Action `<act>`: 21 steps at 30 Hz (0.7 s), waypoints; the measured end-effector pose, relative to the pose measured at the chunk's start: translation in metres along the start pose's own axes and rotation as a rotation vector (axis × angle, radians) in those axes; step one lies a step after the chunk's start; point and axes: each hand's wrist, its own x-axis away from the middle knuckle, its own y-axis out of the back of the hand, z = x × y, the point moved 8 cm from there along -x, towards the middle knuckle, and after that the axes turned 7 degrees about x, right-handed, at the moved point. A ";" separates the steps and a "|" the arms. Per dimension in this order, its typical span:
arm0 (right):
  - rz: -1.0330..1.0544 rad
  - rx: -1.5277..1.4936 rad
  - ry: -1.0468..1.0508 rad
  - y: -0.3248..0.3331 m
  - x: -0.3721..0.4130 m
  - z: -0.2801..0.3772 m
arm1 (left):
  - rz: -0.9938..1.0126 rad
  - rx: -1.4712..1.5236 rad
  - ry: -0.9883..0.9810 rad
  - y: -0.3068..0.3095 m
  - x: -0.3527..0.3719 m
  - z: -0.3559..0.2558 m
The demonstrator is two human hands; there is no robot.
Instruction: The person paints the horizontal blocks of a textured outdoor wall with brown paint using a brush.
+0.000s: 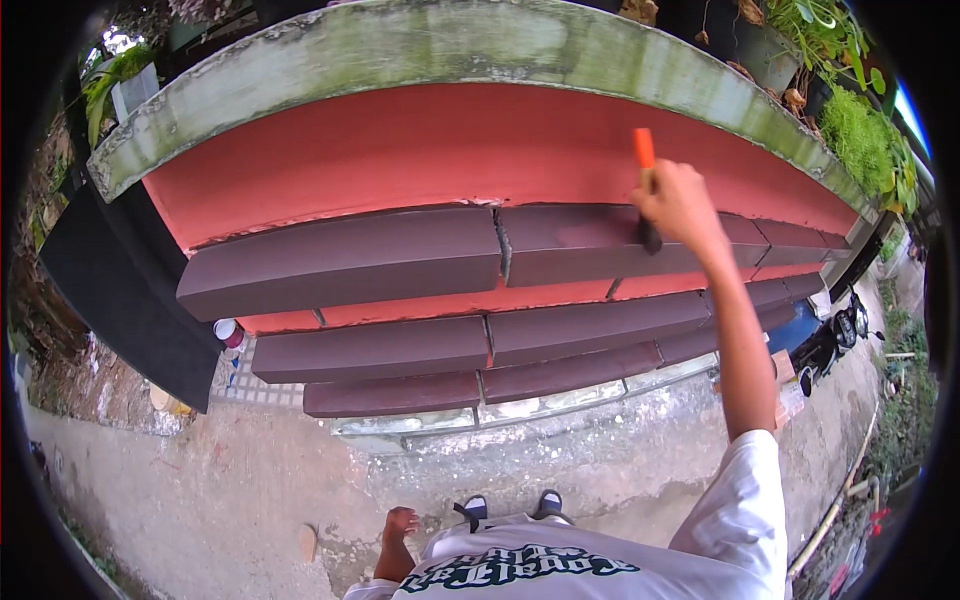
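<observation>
We note right hand [682, 205] grip closed on brush [645, 150] | brush upright, bristles touching maroon slab [570, 245] | left hand [400, 522] far below, grip unclear

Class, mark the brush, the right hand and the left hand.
brush [644, 149]: head view, on its orange handle.
right hand [682, 205]: head view, back of the hand.
left hand [402, 521]: head view, on the knuckles.

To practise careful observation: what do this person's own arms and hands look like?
The right hand and left hand are bare, ungloved. Forearms are uncovered; the right arm meets a short white fabric sleeve of a T-shirt with dark green lettering.
</observation>
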 end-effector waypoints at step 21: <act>-0.021 -0.321 -0.100 -0.003 -0.002 0.005 | 0.054 -0.077 0.079 0.009 -0.005 0.018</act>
